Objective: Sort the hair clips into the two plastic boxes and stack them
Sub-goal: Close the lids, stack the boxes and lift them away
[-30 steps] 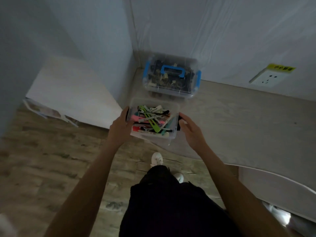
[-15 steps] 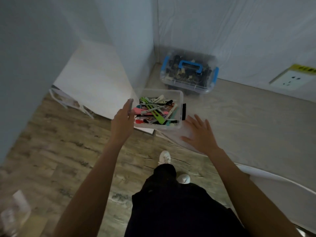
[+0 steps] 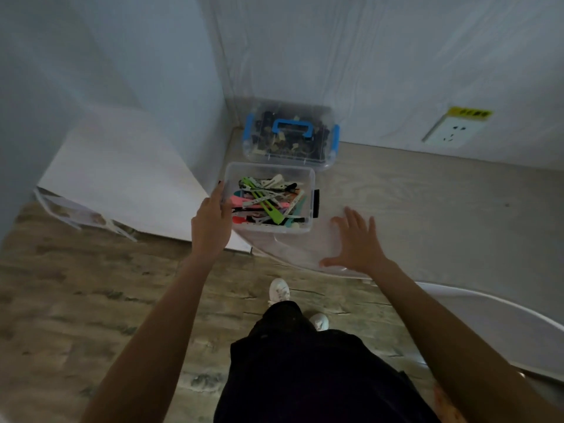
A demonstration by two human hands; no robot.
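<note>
Now left hand (image 3: 210,227) still grips open box (image 3: 268,230), right hand (image 3: 357,242) stays released, fingers spread flat on table (image 3: 427,209).

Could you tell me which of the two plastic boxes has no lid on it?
The nearer box, holding colourful hair clips; the far box in the corner wears a blue-handled lid.

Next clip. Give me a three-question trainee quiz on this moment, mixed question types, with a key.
1. True or false: the right hand grips the open box of coloured clips.
2. Which box has its lid on? A the box with the blue handle; B the open box.
3. Fill in: the left hand holds the open box by its ___ wall.

Key: 1 false, it is spread open, apart from the box; 2 A; 3 left.
</note>
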